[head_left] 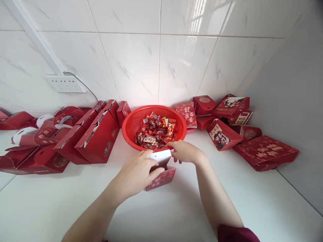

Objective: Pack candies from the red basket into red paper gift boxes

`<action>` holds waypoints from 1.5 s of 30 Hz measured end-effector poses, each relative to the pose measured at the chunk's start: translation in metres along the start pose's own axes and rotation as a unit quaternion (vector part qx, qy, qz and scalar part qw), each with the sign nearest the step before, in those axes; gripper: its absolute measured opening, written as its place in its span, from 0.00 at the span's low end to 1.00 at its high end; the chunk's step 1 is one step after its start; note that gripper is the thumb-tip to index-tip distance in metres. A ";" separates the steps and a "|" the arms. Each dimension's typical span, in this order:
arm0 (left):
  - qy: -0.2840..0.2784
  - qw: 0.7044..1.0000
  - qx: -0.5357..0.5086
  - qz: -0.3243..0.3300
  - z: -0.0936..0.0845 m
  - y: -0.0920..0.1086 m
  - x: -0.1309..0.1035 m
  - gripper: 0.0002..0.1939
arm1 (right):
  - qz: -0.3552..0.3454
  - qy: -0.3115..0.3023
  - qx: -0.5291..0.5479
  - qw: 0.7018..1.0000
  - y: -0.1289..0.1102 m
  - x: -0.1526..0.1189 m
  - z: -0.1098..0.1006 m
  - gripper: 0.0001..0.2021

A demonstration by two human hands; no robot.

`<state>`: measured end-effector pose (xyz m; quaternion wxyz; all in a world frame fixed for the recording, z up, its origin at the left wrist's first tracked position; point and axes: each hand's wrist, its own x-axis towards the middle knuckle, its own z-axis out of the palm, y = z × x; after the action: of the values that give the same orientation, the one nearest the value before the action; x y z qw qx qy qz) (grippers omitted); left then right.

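Note:
A small red gift box (161, 177) with a white inside flap stands open on the white counter, just in front of a red plastic basket (131, 125). My left hand (137, 173) grips the box from its left side, fingers on the flap. My right hand (185, 151) touches the flap's right end, its fingertips at the basket's near rim. Several wrapped candies (155, 132) in red and dark wrappers fill the basket.
Flat and half-folded red boxes (96, 134) are piled at the left. Finished red boxes (223, 134) lie at the right by the grey side wall. A white socket strip (66, 83) with a cable hangs on the tiled back wall.

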<state>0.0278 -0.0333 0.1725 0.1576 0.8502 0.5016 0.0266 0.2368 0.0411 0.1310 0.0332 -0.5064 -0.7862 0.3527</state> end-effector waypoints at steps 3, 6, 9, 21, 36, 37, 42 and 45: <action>-0.033 0.998 -0.027 0.038 -0.001 0.000 -0.009 0.13 | -0.036 0.001 0.044 0.998 -0.008 -0.019 -0.009 0.13; -0.035 0.998 0.001 0.053 0.001 0.001 -0.015 0.22 | -0.080 0.024 0.043 0.996 -0.018 -0.035 -0.014 0.20; -0.037 0.997 0.005 0.064 0.005 0.001 -0.014 0.25 | -0.110 0.054 0.012 0.992 -0.024 -0.046 -0.014 0.20; 0.021 0.999 0.019 0.036 -0.007 -0.004 -0.022 0.13 | -0.077 0.085 -0.128 0.985 -0.024 -0.064 -0.013 0.14; 0.099 0.989 0.097 0.045 0.002 -0.006 -0.044 0.27 | -0.086 0.136 -0.157 0.974 -0.034 -0.079 -0.008 0.13; 0.094 0.990 0.098 0.038 0.003 -0.004 -0.045 0.27 | -0.081 0.133 -0.161 0.975 -0.034 -0.079 -0.007 0.13; 0.005 0.997 0.080 0.015 0.009 -0.002 -0.042 0.33 | -0.053 0.098 -0.220 0.969 -0.030 -0.071 0.000 0.14; -0.013 0.997 0.070 0.011 0.011 -0.005 -0.040 0.32 | -0.050 0.094 -0.226 0.968 -0.028 -0.069 0.000 0.15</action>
<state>0.0062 -0.0678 0.1646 0.1033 0.8648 0.4911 -0.0179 0.2489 -0.0219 0.1685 0.0096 -0.4918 -0.8631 0.1145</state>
